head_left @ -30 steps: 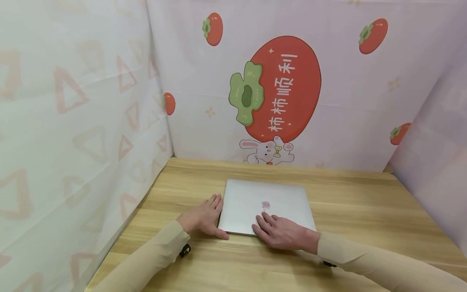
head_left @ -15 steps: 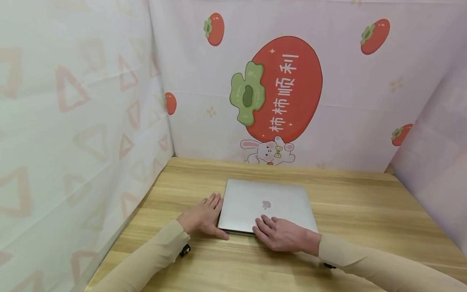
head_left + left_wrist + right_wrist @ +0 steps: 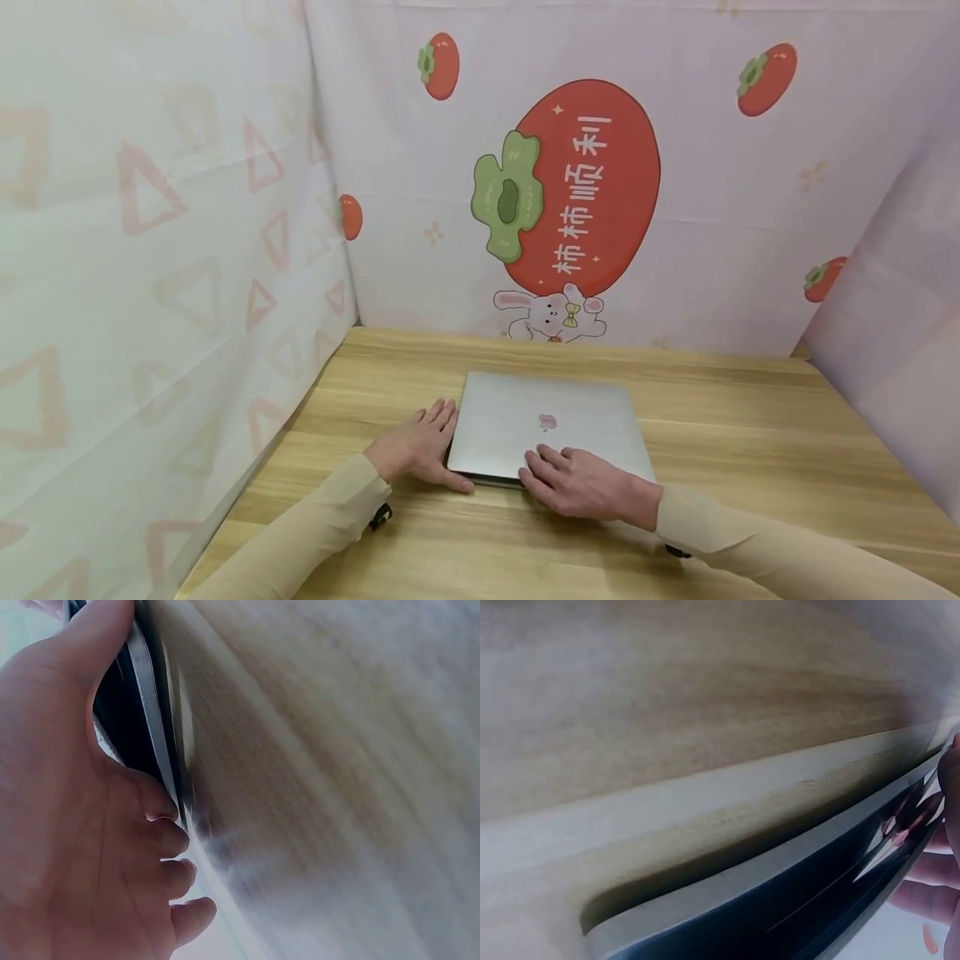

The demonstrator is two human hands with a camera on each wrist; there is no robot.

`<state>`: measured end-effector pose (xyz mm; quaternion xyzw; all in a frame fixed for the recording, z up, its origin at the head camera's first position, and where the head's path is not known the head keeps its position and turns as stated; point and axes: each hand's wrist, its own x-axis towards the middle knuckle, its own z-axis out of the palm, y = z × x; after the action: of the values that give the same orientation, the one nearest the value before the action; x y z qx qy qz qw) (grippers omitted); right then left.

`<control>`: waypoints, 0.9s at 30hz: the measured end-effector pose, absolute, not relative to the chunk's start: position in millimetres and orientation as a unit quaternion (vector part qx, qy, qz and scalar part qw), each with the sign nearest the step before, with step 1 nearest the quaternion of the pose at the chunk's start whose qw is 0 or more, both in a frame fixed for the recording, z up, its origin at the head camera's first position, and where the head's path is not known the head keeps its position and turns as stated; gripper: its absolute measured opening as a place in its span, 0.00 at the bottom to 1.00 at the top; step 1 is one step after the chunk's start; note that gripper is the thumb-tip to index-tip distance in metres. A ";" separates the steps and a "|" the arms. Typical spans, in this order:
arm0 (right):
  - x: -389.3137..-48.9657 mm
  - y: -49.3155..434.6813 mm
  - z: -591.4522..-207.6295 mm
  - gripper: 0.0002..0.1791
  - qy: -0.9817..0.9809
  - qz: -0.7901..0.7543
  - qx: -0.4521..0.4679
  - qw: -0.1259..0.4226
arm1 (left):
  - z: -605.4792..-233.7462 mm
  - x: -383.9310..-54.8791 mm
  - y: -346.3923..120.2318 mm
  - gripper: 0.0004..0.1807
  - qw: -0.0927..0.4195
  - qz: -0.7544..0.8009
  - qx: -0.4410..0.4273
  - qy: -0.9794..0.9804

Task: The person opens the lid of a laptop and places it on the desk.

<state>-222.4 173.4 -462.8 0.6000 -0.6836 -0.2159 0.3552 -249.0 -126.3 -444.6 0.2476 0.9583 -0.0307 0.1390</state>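
A silver laptop (image 3: pixel 588 417) with a pinkish apple logo lies on the wooden table in the head view. Its lid stands slightly raised along the front edge, where a dark gap shows. My right hand (image 3: pixel 583 488) pinches the front edge of the lid, fingers on top and thumb at the gap. In the right wrist view, the dark inside of the laptop (image 3: pixel 757 907) shows between base and lid. My left hand (image 3: pixel 417 450) rests on the table with its fairly straight fingers against the laptop's left side and its thumb (image 3: pixel 456 481) at the front left corner.
The wooden table (image 3: pixel 750 433) reaches back to a printed cloth wall (image 3: pixel 712 233) with persimmons and a rabbit. A white cloth (image 3: pixel 225 250) with triangles hangs on the left, and another pale cloth (image 3: pixel 900 333) on the right.
The front edge of the laptop lid has lifted slightly, and the dark gap beneath it has widened. My right hand has moved a little with it; the left hand stays in place.
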 end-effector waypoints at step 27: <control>-221.2 189.6 -471.1 0.26 -0.720 -0.204 0.578 0.325 | -449.9 -251.9 -127.3 0.72 0.128 -0.038 0.252 0.959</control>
<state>-221.2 189.6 -471.1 0.5783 -0.7200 -0.2040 0.3249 -251.9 -127.3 -449.9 0.2516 0.9586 -0.0384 0.1276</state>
